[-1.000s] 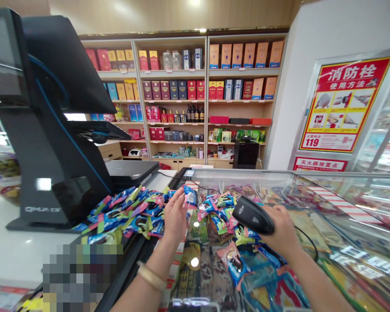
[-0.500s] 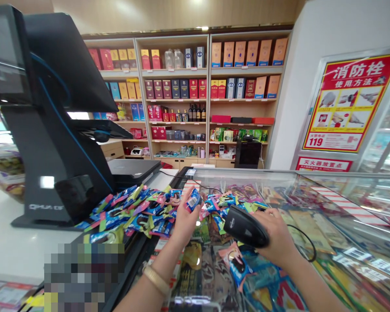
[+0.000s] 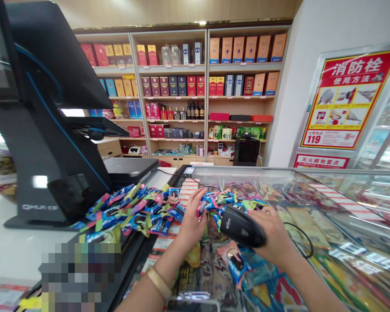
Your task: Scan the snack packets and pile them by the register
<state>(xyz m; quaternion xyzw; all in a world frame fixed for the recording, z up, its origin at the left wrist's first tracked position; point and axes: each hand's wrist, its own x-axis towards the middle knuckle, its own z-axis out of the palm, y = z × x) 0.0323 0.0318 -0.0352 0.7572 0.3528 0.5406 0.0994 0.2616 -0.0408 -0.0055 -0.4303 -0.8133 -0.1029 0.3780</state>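
Observation:
My left hand [image 3: 192,219] reaches over the glass top, its fingers apart at the left edge of a small group of blue and pink snack packets [image 3: 225,198]. Packets show just behind the fingertips; I see none gripped. My right hand [image 3: 273,234] is closed around a black handheld scanner [image 3: 242,226], whose head points left. A larger heap of the same packets [image 3: 138,212] lies left of my left hand, across the counter edge. One separate blue and pink packet [image 3: 235,262] rests on the glass below the scanner.
A black checkout terminal [image 3: 58,143] stands at the left, with a dark flat device [image 3: 130,167] behind the heap. Wrapped goods show through the glass freezer top [image 3: 318,195]. The scanner's cable [image 3: 308,242] loops at the right. Shelves of boxes [image 3: 172,86] stand behind.
My left hand has moved slightly right and down, and its fingers have come off the blue packet they held. The scanner stays in my right hand. The view has shifted a little.

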